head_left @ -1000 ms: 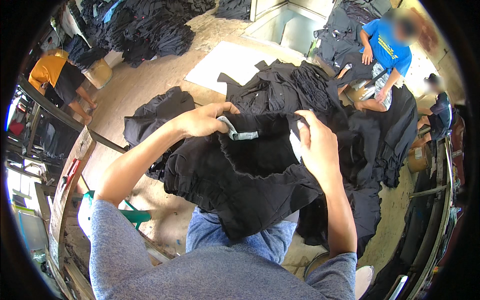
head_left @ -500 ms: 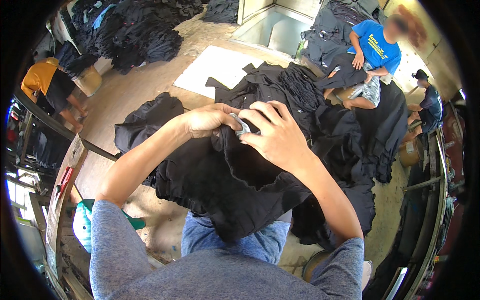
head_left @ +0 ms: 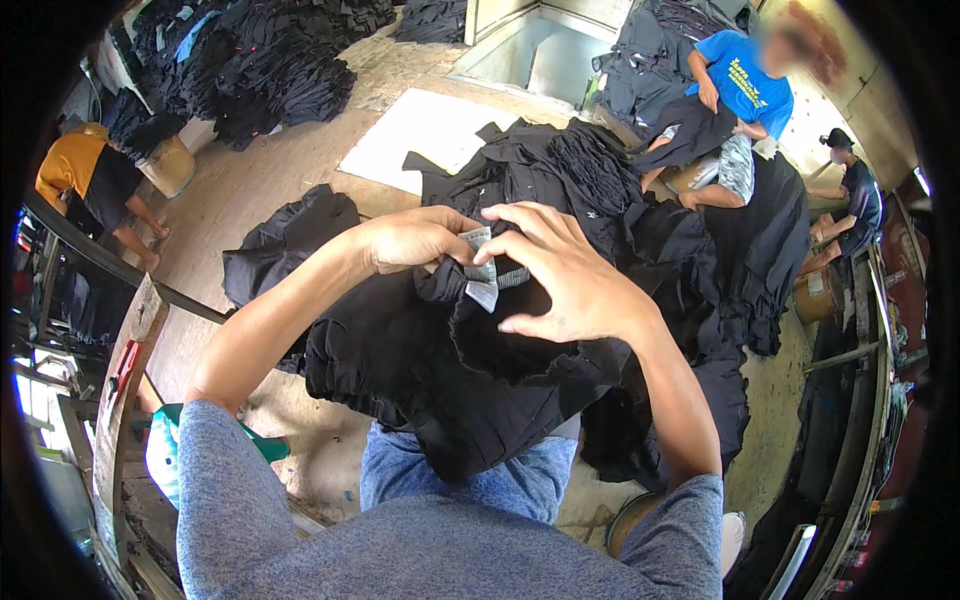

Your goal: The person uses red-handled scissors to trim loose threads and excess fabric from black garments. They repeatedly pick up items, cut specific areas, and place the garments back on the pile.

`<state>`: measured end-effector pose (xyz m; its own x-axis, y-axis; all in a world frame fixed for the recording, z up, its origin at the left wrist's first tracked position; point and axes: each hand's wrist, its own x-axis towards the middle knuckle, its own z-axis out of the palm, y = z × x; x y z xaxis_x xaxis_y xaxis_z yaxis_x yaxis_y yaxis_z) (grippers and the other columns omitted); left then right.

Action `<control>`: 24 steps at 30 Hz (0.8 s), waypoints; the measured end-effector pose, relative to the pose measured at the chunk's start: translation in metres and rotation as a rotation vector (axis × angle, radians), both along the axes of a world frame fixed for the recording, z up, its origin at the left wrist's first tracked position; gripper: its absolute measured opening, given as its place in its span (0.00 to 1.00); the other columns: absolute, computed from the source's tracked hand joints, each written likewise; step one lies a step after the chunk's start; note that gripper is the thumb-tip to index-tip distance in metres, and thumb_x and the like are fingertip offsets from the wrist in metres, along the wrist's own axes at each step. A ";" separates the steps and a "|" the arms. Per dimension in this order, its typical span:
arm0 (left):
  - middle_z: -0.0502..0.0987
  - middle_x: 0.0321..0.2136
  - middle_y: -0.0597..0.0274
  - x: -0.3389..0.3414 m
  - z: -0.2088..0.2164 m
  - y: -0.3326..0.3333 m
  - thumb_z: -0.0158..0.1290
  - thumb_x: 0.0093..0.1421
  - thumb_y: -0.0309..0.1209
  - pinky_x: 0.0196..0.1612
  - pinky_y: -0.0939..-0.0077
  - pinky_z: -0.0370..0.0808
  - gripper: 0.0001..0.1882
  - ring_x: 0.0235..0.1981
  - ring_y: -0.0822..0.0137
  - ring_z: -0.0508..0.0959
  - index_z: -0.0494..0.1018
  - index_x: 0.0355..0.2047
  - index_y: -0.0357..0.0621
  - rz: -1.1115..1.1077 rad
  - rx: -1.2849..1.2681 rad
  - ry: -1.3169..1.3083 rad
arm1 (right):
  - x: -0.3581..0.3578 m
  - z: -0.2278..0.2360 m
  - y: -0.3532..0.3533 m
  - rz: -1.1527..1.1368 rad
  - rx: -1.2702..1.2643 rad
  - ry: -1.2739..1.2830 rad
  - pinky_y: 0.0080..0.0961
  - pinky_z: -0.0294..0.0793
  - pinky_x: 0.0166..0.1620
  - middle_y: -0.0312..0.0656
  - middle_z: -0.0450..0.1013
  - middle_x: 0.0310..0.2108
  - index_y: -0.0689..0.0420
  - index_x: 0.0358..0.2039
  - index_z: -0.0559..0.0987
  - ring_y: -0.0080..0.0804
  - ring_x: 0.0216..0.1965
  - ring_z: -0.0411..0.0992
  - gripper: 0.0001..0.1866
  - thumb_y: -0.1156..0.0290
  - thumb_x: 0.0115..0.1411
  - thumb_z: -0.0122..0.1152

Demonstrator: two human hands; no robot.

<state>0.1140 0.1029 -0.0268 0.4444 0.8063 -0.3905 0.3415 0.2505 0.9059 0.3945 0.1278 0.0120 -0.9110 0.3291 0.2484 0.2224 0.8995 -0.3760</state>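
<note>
A black garment (head_left: 420, 370) hangs over my lap, its opening turned up toward me. My left hand (head_left: 420, 240) is closed, pinching the garment's edge beside a white printed label (head_left: 482, 290). The label lies unfolded against the black cloth, with a small grey ribbed patch (head_left: 513, 278) to its right. My right hand (head_left: 575, 275) curves over the opening with thumb and fingers spread apart. Its index fingertip is at the label; whether it touches cannot be made out.
A large heap of black garments (head_left: 545, 170) lies in front of me, by a white board (head_left: 420, 135). A person in blue (head_left: 745, 85) sits handling black cloth at far right. Another in orange (head_left: 75, 165) bends at far left. A wooden rail (head_left: 130, 370) stands at my left.
My right thumb and fingers have parted from their pinch at the label. The label, crumpled before, now shows flat and longer. My left hand keeps its hold.
</note>
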 end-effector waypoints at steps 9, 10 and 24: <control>0.82 0.39 0.70 0.011 0.010 -0.010 0.58 0.66 0.30 0.43 0.75 0.76 0.20 0.38 0.75 0.77 0.82 0.56 0.35 -0.129 0.214 -0.106 | -0.009 -0.025 -0.002 -0.189 0.081 0.262 0.43 0.77 0.64 0.39 0.80 0.60 0.55 0.41 0.87 0.47 0.59 0.78 0.07 0.72 0.63 0.76; 0.84 0.43 0.65 0.012 0.015 -0.012 0.60 0.68 0.32 0.48 0.73 0.76 0.21 0.42 0.72 0.79 0.81 0.58 0.34 -0.151 0.236 0.000 | -0.008 -0.027 -0.001 -0.187 0.084 0.235 0.43 0.77 0.63 0.39 0.80 0.60 0.55 0.40 0.87 0.46 0.59 0.78 0.06 0.71 0.64 0.75; 0.90 0.49 0.47 -0.120 0.037 0.130 0.57 0.74 0.51 0.56 0.56 0.85 0.27 0.47 0.50 0.90 0.83 0.65 0.52 0.380 0.737 1.025 | 0.019 0.002 -0.028 -0.461 0.163 0.643 0.42 0.70 0.70 0.50 0.76 0.62 0.62 0.53 0.81 0.49 0.65 0.75 0.15 0.76 0.68 0.72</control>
